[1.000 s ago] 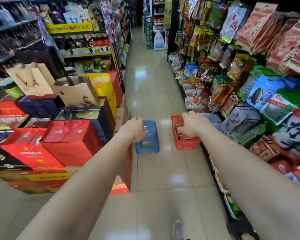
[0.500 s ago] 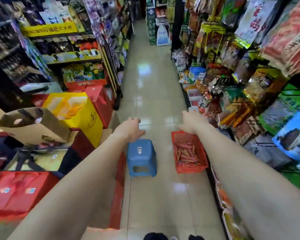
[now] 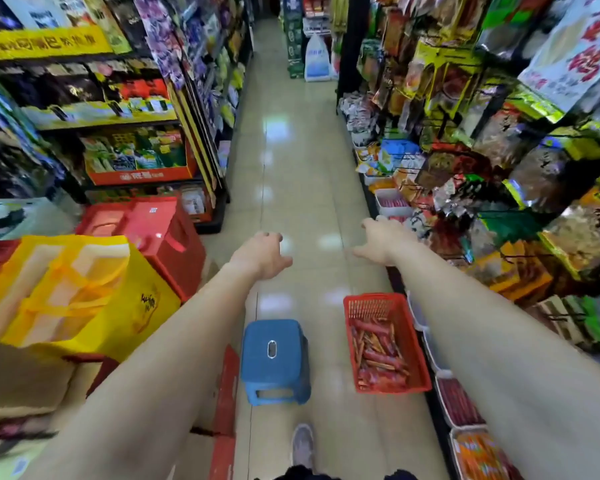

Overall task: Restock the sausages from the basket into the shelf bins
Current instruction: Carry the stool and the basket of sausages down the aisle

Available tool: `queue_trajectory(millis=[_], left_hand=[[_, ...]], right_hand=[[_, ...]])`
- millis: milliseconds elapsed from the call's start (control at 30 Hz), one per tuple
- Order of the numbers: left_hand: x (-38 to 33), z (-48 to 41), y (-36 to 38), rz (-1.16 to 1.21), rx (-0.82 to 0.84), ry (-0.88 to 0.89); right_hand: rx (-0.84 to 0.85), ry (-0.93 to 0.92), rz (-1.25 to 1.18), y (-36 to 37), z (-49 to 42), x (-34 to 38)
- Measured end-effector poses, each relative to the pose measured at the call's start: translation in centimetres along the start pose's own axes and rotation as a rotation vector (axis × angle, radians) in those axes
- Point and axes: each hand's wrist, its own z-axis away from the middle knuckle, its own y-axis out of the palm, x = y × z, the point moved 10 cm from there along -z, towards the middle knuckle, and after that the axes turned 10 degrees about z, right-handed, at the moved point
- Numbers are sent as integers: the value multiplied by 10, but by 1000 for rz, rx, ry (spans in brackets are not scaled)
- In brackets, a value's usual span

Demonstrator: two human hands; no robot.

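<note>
A red plastic basket (image 3: 417,344) sits on the aisle floor by the right shelf, filled with several red-wrapped sausages (image 3: 378,355). White shelf bins (image 3: 459,403) run along the bottom right shelf; one holds red sausages. Further up the aisle another white bin (image 3: 392,202) holds red packs. My left hand (image 3: 262,252) and my right hand (image 3: 381,240) are stretched out ahead above the floor, fingers loosely curled, holding nothing. Both hands are well above and beyond the basket.
A blue plastic stool (image 3: 273,360) stands on the floor left of the basket. A yellow bag (image 3: 84,299) and red gift boxes (image 3: 153,230) crowd the left side. Hanging snack packs (image 3: 499,133) fill the right shelves. My shoe (image 3: 302,445) shows below the stool.
I have moved forward along the aisle: stool and basket have slid nearer and lower in view. Both hands stay stretched out, now beyond the basket, and hold nothing.
</note>
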Motion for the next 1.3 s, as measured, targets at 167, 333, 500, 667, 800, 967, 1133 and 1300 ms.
queue_trajectory(millis=[167, 333, 500, 667, 800, 967, 1133, 1300], left_hand=[[-2, -96, -40, 12, 18, 18], [-15, -179, -63, -10, 24, 40], [-33, -268, -65, -48, 60, 49], [-74, -364, -67, -106, 87, 62], [-143, -438, -68, -114, 113, 117], [-216, -489, -50, -165, 182, 225], [-265, -527, -37, -211, 231, 320], [-315, -566, -18, -286, 295, 427]], right_hand=[[9, 30, -27, -32, -86, 2], [13, 35, -23, -48, -164, -11], [27, 39, -46, -53, -250, -35], [22, 50, -105, -60, -333, -76], [32, 118, -169, -70, -386, -142], [50, 218, -216, -75, -413, -214], [57, 309, -260, -76, -425, -267], [75, 443, -312, -65, -429, -314]])
